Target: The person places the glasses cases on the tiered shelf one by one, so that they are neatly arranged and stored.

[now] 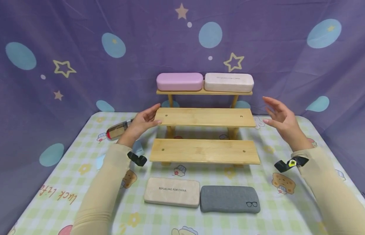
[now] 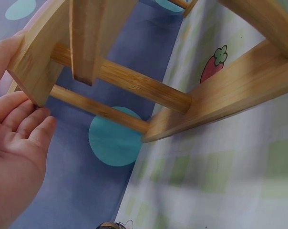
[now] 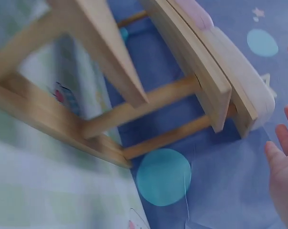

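A three-tier wooden rack [image 1: 204, 150] stands on the table. My left hand [image 1: 140, 125] grips the left end of its middle board, thumb at the front edge and fingers at the back; the left wrist view shows the fingers [image 2: 27, 117] against the board's end [image 2: 36, 71]. To the right of the rack, my right hand [image 1: 283, 124] is apart from it, fingers spread and holding nothing, as also in the right wrist view, hand [image 3: 283, 167]. On the top board, a pink case [image 1: 179, 82] sits beside a whitish case [image 1: 228, 82].
In front of the rack lie a beige case [image 1: 172, 192] with lettering and a grey case [image 1: 230, 199] with a glasses print. A dark, see-through item with a red end [image 1: 117, 130] lies behind my left hand. A purple patterned cloth [image 1: 158, 42] hangs behind the checked tablecloth [image 1: 91, 182].
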Demonstrator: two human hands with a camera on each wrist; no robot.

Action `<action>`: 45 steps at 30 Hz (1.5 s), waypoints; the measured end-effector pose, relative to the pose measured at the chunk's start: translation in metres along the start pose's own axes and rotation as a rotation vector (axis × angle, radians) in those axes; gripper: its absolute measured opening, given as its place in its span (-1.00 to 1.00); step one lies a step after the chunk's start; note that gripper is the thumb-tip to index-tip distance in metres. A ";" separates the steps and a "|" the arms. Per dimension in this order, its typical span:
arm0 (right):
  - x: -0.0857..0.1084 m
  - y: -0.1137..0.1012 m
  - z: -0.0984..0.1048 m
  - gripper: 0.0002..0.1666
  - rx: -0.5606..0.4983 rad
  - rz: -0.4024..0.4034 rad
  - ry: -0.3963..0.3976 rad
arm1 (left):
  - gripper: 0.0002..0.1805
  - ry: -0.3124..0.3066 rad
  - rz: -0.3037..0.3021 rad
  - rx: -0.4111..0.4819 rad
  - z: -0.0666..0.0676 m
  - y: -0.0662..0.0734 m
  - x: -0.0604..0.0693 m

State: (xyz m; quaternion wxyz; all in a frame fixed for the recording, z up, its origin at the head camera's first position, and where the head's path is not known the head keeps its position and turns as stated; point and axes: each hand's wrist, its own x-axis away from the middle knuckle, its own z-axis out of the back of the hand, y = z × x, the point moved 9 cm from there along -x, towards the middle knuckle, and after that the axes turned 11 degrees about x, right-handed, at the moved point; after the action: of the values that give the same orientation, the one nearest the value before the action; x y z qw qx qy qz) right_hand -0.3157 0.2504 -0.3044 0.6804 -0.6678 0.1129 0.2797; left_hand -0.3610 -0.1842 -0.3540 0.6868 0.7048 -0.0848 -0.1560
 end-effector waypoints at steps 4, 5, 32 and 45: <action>0.018 -0.009 -0.013 -0.18 -0.024 0.048 -0.073 | -0.25 0.007 -0.003 0.004 0.001 0.000 0.000; 0.023 -0.011 -0.016 -0.19 -0.033 0.065 -0.090 | -0.25 0.010 -0.002 0.005 0.001 0.000 0.000; 0.138 -0.023 -0.104 -0.16 -0.105 0.182 -0.464 | -0.23 0.021 -0.015 -0.008 0.002 0.000 0.002; 0.168 -0.010 -0.116 -0.08 -0.075 0.127 -0.524 | -0.23 0.025 0.001 0.024 0.002 -0.004 0.000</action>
State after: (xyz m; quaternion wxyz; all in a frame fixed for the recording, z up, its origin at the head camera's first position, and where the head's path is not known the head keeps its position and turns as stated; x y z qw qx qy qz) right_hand -0.1475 0.1763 -0.3944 0.6423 -0.5889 -0.0358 0.4892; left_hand -0.3623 -0.1855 -0.3576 0.6795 0.7148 -0.0783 -0.1460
